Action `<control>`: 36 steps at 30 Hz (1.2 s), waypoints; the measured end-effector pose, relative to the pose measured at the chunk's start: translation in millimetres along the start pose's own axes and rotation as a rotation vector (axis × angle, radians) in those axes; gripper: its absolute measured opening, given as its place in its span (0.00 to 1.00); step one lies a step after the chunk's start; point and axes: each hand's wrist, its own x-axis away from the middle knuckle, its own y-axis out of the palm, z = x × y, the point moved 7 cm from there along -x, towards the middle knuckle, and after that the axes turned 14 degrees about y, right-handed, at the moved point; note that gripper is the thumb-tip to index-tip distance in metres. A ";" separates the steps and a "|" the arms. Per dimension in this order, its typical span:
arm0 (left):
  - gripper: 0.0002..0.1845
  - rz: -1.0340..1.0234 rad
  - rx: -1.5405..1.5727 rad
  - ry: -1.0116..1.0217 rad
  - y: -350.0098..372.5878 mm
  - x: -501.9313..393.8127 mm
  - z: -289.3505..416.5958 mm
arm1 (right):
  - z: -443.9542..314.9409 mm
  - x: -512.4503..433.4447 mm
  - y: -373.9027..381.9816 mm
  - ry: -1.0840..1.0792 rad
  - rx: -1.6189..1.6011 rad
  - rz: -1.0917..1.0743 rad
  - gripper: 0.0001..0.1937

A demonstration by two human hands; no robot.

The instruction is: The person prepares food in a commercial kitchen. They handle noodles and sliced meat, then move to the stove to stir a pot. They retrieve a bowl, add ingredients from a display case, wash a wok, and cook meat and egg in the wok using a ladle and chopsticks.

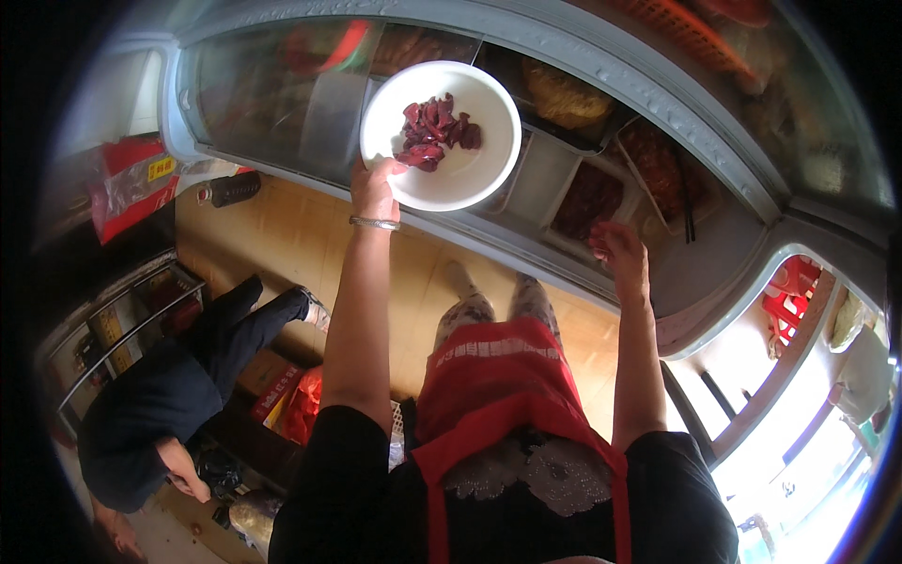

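My left hand (375,189) grips the rim of a white bowl (486,166), thumb inside and fingers beneath. Several dark red slices of raw meat (438,125) lie in a heap in it. The bowl is held up over the front edge of a glass-fronted display fridge (331,113). My right hand (624,254) is over the fridge's right part, fingers bent inward, beside a white tray of dark red meat (585,199). Red shows at its fingertips; whether they pinch a piece of meat is unclear.
Right of that tray stands another tray of reddish meat (659,169) with black chopsticks (685,194) across it. A yellowish food (567,92) sits farther back. At left, a person in dark clothes (151,409) bends low near a metal rack (127,331). A dark bottle (235,189) lies near the fridge.
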 end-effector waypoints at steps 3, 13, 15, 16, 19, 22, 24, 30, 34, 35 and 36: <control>0.16 -0.013 -0.011 0.004 4.2 1.1 5.9 | -3.6 6.9 -1.5 0.005 0.020 -0.011 0.11; 0.23 -0.010 -0.111 -0.081 -20.8 -4.1 -8.9 | -17.3 13.0 16.9 -0.132 0.097 -0.037 0.11; 0.20 -0.082 -0.139 -0.129 -17.9 -4.2 -8.7 | -18.2 16.8 18.7 -0.173 0.108 -0.021 0.11; 0.18 -0.142 -0.141 -0.156 -8.7 3.8 -4.2 | -19.7 22.1 16.0 -0.198 0.120 0.003 0.10; 0.12 -0.251 -0.133 -0.239 -10.9 26.5 -28.2 | -19.5 41.6 7.4 -0.253 0.094 0.080 0.09; 0.13 -0.389 -0.181 -0.307 19.9 61.9 -41.5 | -33.5 79.1 -17.5 -0.277 0.028 0.201 0.08; 0.10 -0.638 -0.328 -0.333 52.2 81.2 -44.3 | -49.1 110.4 -40.8 -0.329 0.064 0.318 0.07; 0.07 -0.967 -0.403 -0.661 141.8 134.7 -59.8 | -40.4 212.8 -85.1 -0.405 -0.277 0.573 0.08; 0.08 -1.058 -0.302 -0.635 204.3 192.7 -103.2 | -8.2 277.2 -133.0 -0.457 -0.391 0.666 0.07; 0.09 -1.075 -0.247 -0.628 222.6 201.0 -110.2 | -2.4 295.1 -142.3 -0.474 -0.417 0.692 0.07; 0.09 -1.130 -0.227 -0.606 246.9 212.0 -101.4 | -3.4 320.2 -150.2 -0.470 -0.376 0.765 0.07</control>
